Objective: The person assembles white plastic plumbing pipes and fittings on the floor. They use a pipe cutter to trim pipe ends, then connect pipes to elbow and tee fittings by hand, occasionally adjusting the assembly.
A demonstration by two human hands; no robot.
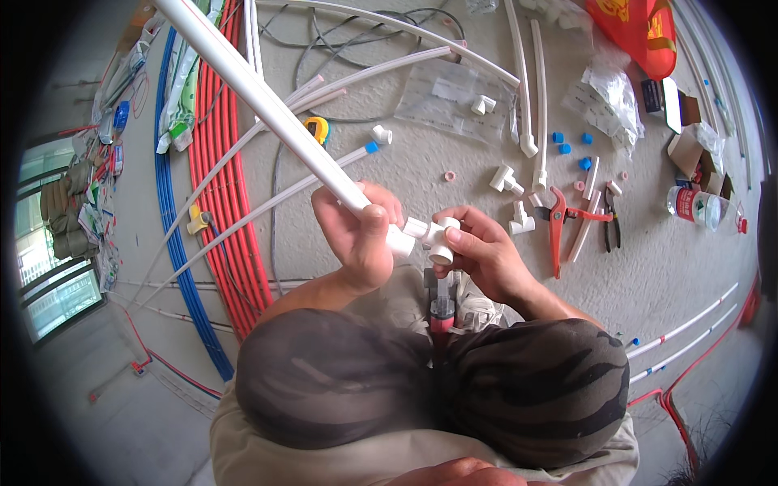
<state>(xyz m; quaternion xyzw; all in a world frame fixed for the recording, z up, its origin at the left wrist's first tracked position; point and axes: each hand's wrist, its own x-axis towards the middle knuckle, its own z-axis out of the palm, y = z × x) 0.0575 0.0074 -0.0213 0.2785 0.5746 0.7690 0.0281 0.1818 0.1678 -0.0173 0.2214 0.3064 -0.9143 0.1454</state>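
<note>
My left hand [361,247] is closed around the lower end of a long white pipe [271,109], which slants up to the far left. At that end sits a white fitting [399,243], partly covered by my fingers. My right hand [490,255] pinches a white tee fitting [442,253] between thumb and fingers. A short white pipe stub [416,228] sticks out of the tee toward the fitting at my left hand; whether the two touch, I cannot tell. Below my hands, between my shoes, stands a tool with a red and dark body [442,312].
To the right lie a red pipe cutter [557,215], pliers [611,220], loose white fittings [521,219], blue caps [565,149] and a plastic bottle [698,207]. Red pipes [223,162] and blue pipes [168,162] run along the left. A yellow tape measure [318,128] lies beyond my left hand.
</note>
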